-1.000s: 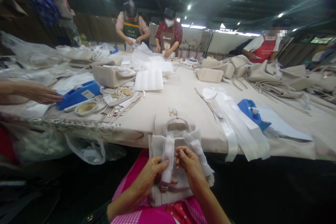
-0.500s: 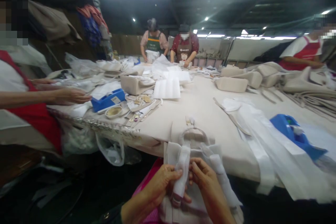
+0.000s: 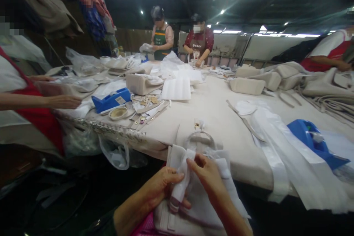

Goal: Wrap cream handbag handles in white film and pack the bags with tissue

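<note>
Currently, two bare hands work at a white-wrapped strap [image 3: 179, 188] on a beige bag [image 3: 163, 217], which rests over the person's lap and against the edge of a cloth-covered desk [image 3: 210, 108]. The left hand [image 3: 162, 184] is partly closed, thumb on top of the strap and fingers beneath. The right hand [image 3: 211, 177] is nearly closed, its thumb and fingers gathered at the strap's upper part. Smoothing or fixing the soft wrap seems to be in hand; that calls for a light pinch above and steady support below. Compared with half a second ago, the right hand has moved from beside the strap up to its upper part, and a co-worker's hand [image 3: 65, 102] is farther from the blue tape dispenser [image 3: 112, 100].
</note>
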Available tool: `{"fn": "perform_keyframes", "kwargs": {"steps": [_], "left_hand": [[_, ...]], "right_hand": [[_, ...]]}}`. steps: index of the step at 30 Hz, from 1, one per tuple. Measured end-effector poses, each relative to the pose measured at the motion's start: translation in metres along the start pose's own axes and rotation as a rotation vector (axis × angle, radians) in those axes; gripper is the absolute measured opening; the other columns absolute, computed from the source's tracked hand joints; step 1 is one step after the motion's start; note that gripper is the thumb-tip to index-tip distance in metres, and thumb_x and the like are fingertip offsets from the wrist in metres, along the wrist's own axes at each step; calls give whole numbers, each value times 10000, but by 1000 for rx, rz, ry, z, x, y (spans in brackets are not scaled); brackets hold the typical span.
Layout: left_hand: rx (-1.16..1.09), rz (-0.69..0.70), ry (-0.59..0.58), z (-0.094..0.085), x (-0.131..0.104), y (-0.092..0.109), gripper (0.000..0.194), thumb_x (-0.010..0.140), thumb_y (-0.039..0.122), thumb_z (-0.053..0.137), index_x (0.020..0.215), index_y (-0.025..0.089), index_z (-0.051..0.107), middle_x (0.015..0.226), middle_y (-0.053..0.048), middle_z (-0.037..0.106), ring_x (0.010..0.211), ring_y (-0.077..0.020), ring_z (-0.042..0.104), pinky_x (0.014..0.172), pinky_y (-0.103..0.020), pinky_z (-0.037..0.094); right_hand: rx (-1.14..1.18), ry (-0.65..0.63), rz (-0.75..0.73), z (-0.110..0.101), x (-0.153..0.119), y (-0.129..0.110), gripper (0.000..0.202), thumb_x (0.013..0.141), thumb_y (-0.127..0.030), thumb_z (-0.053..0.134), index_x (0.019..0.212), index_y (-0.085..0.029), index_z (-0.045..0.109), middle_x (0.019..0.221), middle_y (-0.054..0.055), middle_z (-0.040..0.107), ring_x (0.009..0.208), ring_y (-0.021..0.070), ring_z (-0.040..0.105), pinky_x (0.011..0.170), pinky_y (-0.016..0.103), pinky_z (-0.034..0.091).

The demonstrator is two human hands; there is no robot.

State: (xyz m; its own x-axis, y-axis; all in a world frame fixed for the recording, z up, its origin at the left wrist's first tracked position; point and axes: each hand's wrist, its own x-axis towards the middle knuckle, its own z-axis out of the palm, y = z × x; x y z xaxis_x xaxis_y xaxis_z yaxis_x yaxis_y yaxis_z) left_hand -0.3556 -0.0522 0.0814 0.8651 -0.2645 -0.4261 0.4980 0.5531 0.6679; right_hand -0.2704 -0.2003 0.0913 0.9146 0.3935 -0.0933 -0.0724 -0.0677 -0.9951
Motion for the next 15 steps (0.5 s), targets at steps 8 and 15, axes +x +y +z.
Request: {"fn": "perform_keyframes", "kwargs": {"steps": [8,15], "left_hand": [[-134,-97,-141,-20,-5,2,589,879,618,525,1006,54,641,839,-191,727,769,-353,731,677,-386,577],[-165,-141,-148,-31,2,-3,690,915,669,368,1041,47,638,832,-191,732,773,-365,728,742,-440,559]], "right_hand": [[131,-157,154,1,10,2,278,684,-419,713,651,-169,596,528,-57,390,505,92,292,511,269,178],[143,-169,183,2,12,6,283,690,-409,702,663,-161,567,564,-56,390,533,95,289,534,270,196]]}}
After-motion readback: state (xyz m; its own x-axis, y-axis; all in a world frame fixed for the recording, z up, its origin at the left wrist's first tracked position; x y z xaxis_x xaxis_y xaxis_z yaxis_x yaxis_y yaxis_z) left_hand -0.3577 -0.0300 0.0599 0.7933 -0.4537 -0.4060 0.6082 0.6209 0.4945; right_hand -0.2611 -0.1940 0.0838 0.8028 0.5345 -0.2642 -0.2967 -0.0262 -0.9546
